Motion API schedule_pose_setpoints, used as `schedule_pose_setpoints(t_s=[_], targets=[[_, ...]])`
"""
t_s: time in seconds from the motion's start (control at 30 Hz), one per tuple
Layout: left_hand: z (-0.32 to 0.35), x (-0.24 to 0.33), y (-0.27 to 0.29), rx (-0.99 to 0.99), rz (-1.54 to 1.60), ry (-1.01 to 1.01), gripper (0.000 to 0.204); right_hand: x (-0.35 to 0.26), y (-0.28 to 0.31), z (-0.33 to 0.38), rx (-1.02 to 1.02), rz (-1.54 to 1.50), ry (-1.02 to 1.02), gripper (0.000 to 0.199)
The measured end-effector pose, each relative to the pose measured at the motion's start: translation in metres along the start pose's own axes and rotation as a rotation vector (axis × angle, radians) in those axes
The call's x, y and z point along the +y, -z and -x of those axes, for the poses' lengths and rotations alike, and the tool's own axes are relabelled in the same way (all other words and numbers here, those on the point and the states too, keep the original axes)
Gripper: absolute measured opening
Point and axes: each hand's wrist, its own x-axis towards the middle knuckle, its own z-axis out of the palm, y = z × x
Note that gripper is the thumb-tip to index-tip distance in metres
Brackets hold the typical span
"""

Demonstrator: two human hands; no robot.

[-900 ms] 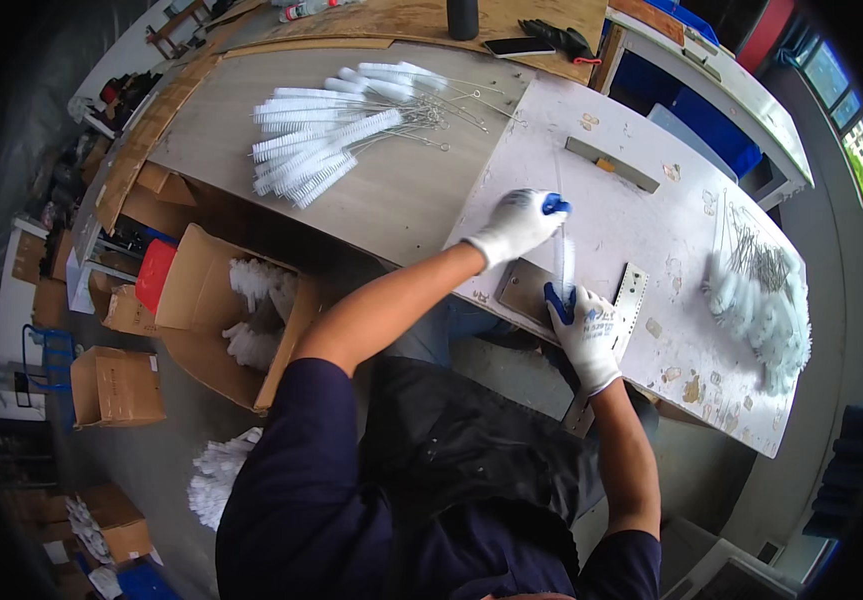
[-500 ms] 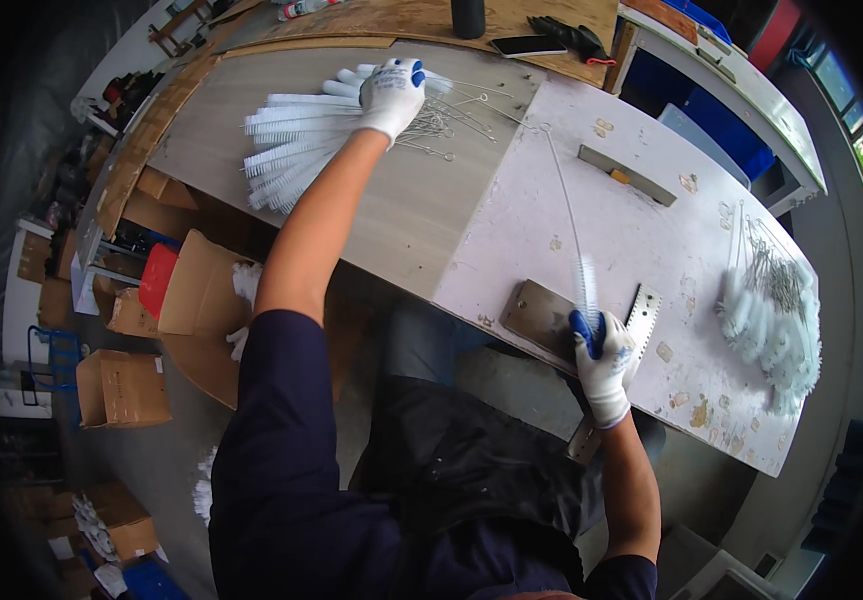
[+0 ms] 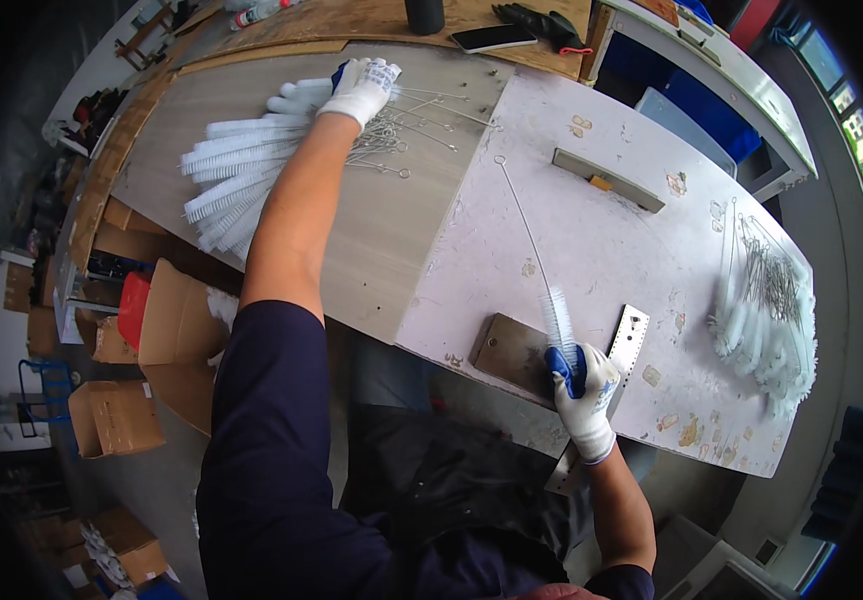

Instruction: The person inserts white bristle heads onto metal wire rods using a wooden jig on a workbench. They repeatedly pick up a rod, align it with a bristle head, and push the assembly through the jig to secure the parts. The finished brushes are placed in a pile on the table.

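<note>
Gripped in my right hand (image 3: 587,392), gloved in white with blue fingers, is a wire-handled bottle brush (image 3: 557,318). Its white bristles rise from my closed fingers, and the thin wire runs away to a small loop. A dark metal block (image 3: 513,352) lies just left of this hand, and a perforated metal strip (image 3: 629,340) is on its right. My left hand (image 3: 361,90), gloved alike, is closed over the far side of a fanned pile of white brushes (image 3: 241,165). Wire handles stick out to the right from beneath it; what its fingers hold is hidden.
More brushes (image 3: 766,320) are heaped at the table's right. A metal bar (image 3: 606,180) lies beyond the middle. A phone (image 3: 494,37), a dark glove (image 3: 541,24) and a black cylinder (image 3: 425,14) stand or lie at the back. Cardboard boxes (image 3: 117,418) sit at lower left.
The whole view has shifted, moving the table left in the picture. My left hand has turned, its blue fingertips now at its left side. My right hand still grips the bottle brush.
</note>
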Motion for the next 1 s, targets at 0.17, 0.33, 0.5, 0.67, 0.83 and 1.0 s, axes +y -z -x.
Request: schedule_pose_setpoints(t_s=[0.17, 0.33, 0.5, 0.67, 0.83, 1.0], targets=[[0.010, -0.004, 0.004, 0.091, 0.095, 0.062, 0.036, -0.003, -0.002, -0.005, 0.035, 0.044, -0.002, 0.029], [0.002, 0.016, 0.002, 0.055, 0.131, 0.066, 0.038, -0.002, -0.003, -0.003, 0.040, 0.062, -0.003, 0.028], [-0.022, 0.014, -0.022, -0.178, 0.160, 0.169, 0.040, -0.011, 0.003, -0.005, -0.038, 0.051, -0.009, 0.031], [-0.025, 0.045, -0.006, -0.038, -0.075, -0.009, 0.041, -0.003, 0.004, 0.001, -0.043, 0.035, -0.053, 0.030], [-0.025, 0.002, 0.005, 0.535, -0.079, -0.093, 0.051, -0.006, 0.013, -0.005, -0.046, 0.025, -0.034, 0.026], [0.027, 0.035, 0.075, 0.618, -0.099, -0.203, 0.058, -0.001, 0.006, 0.006, 0.038, -0.007, -0.066, 0.024]])
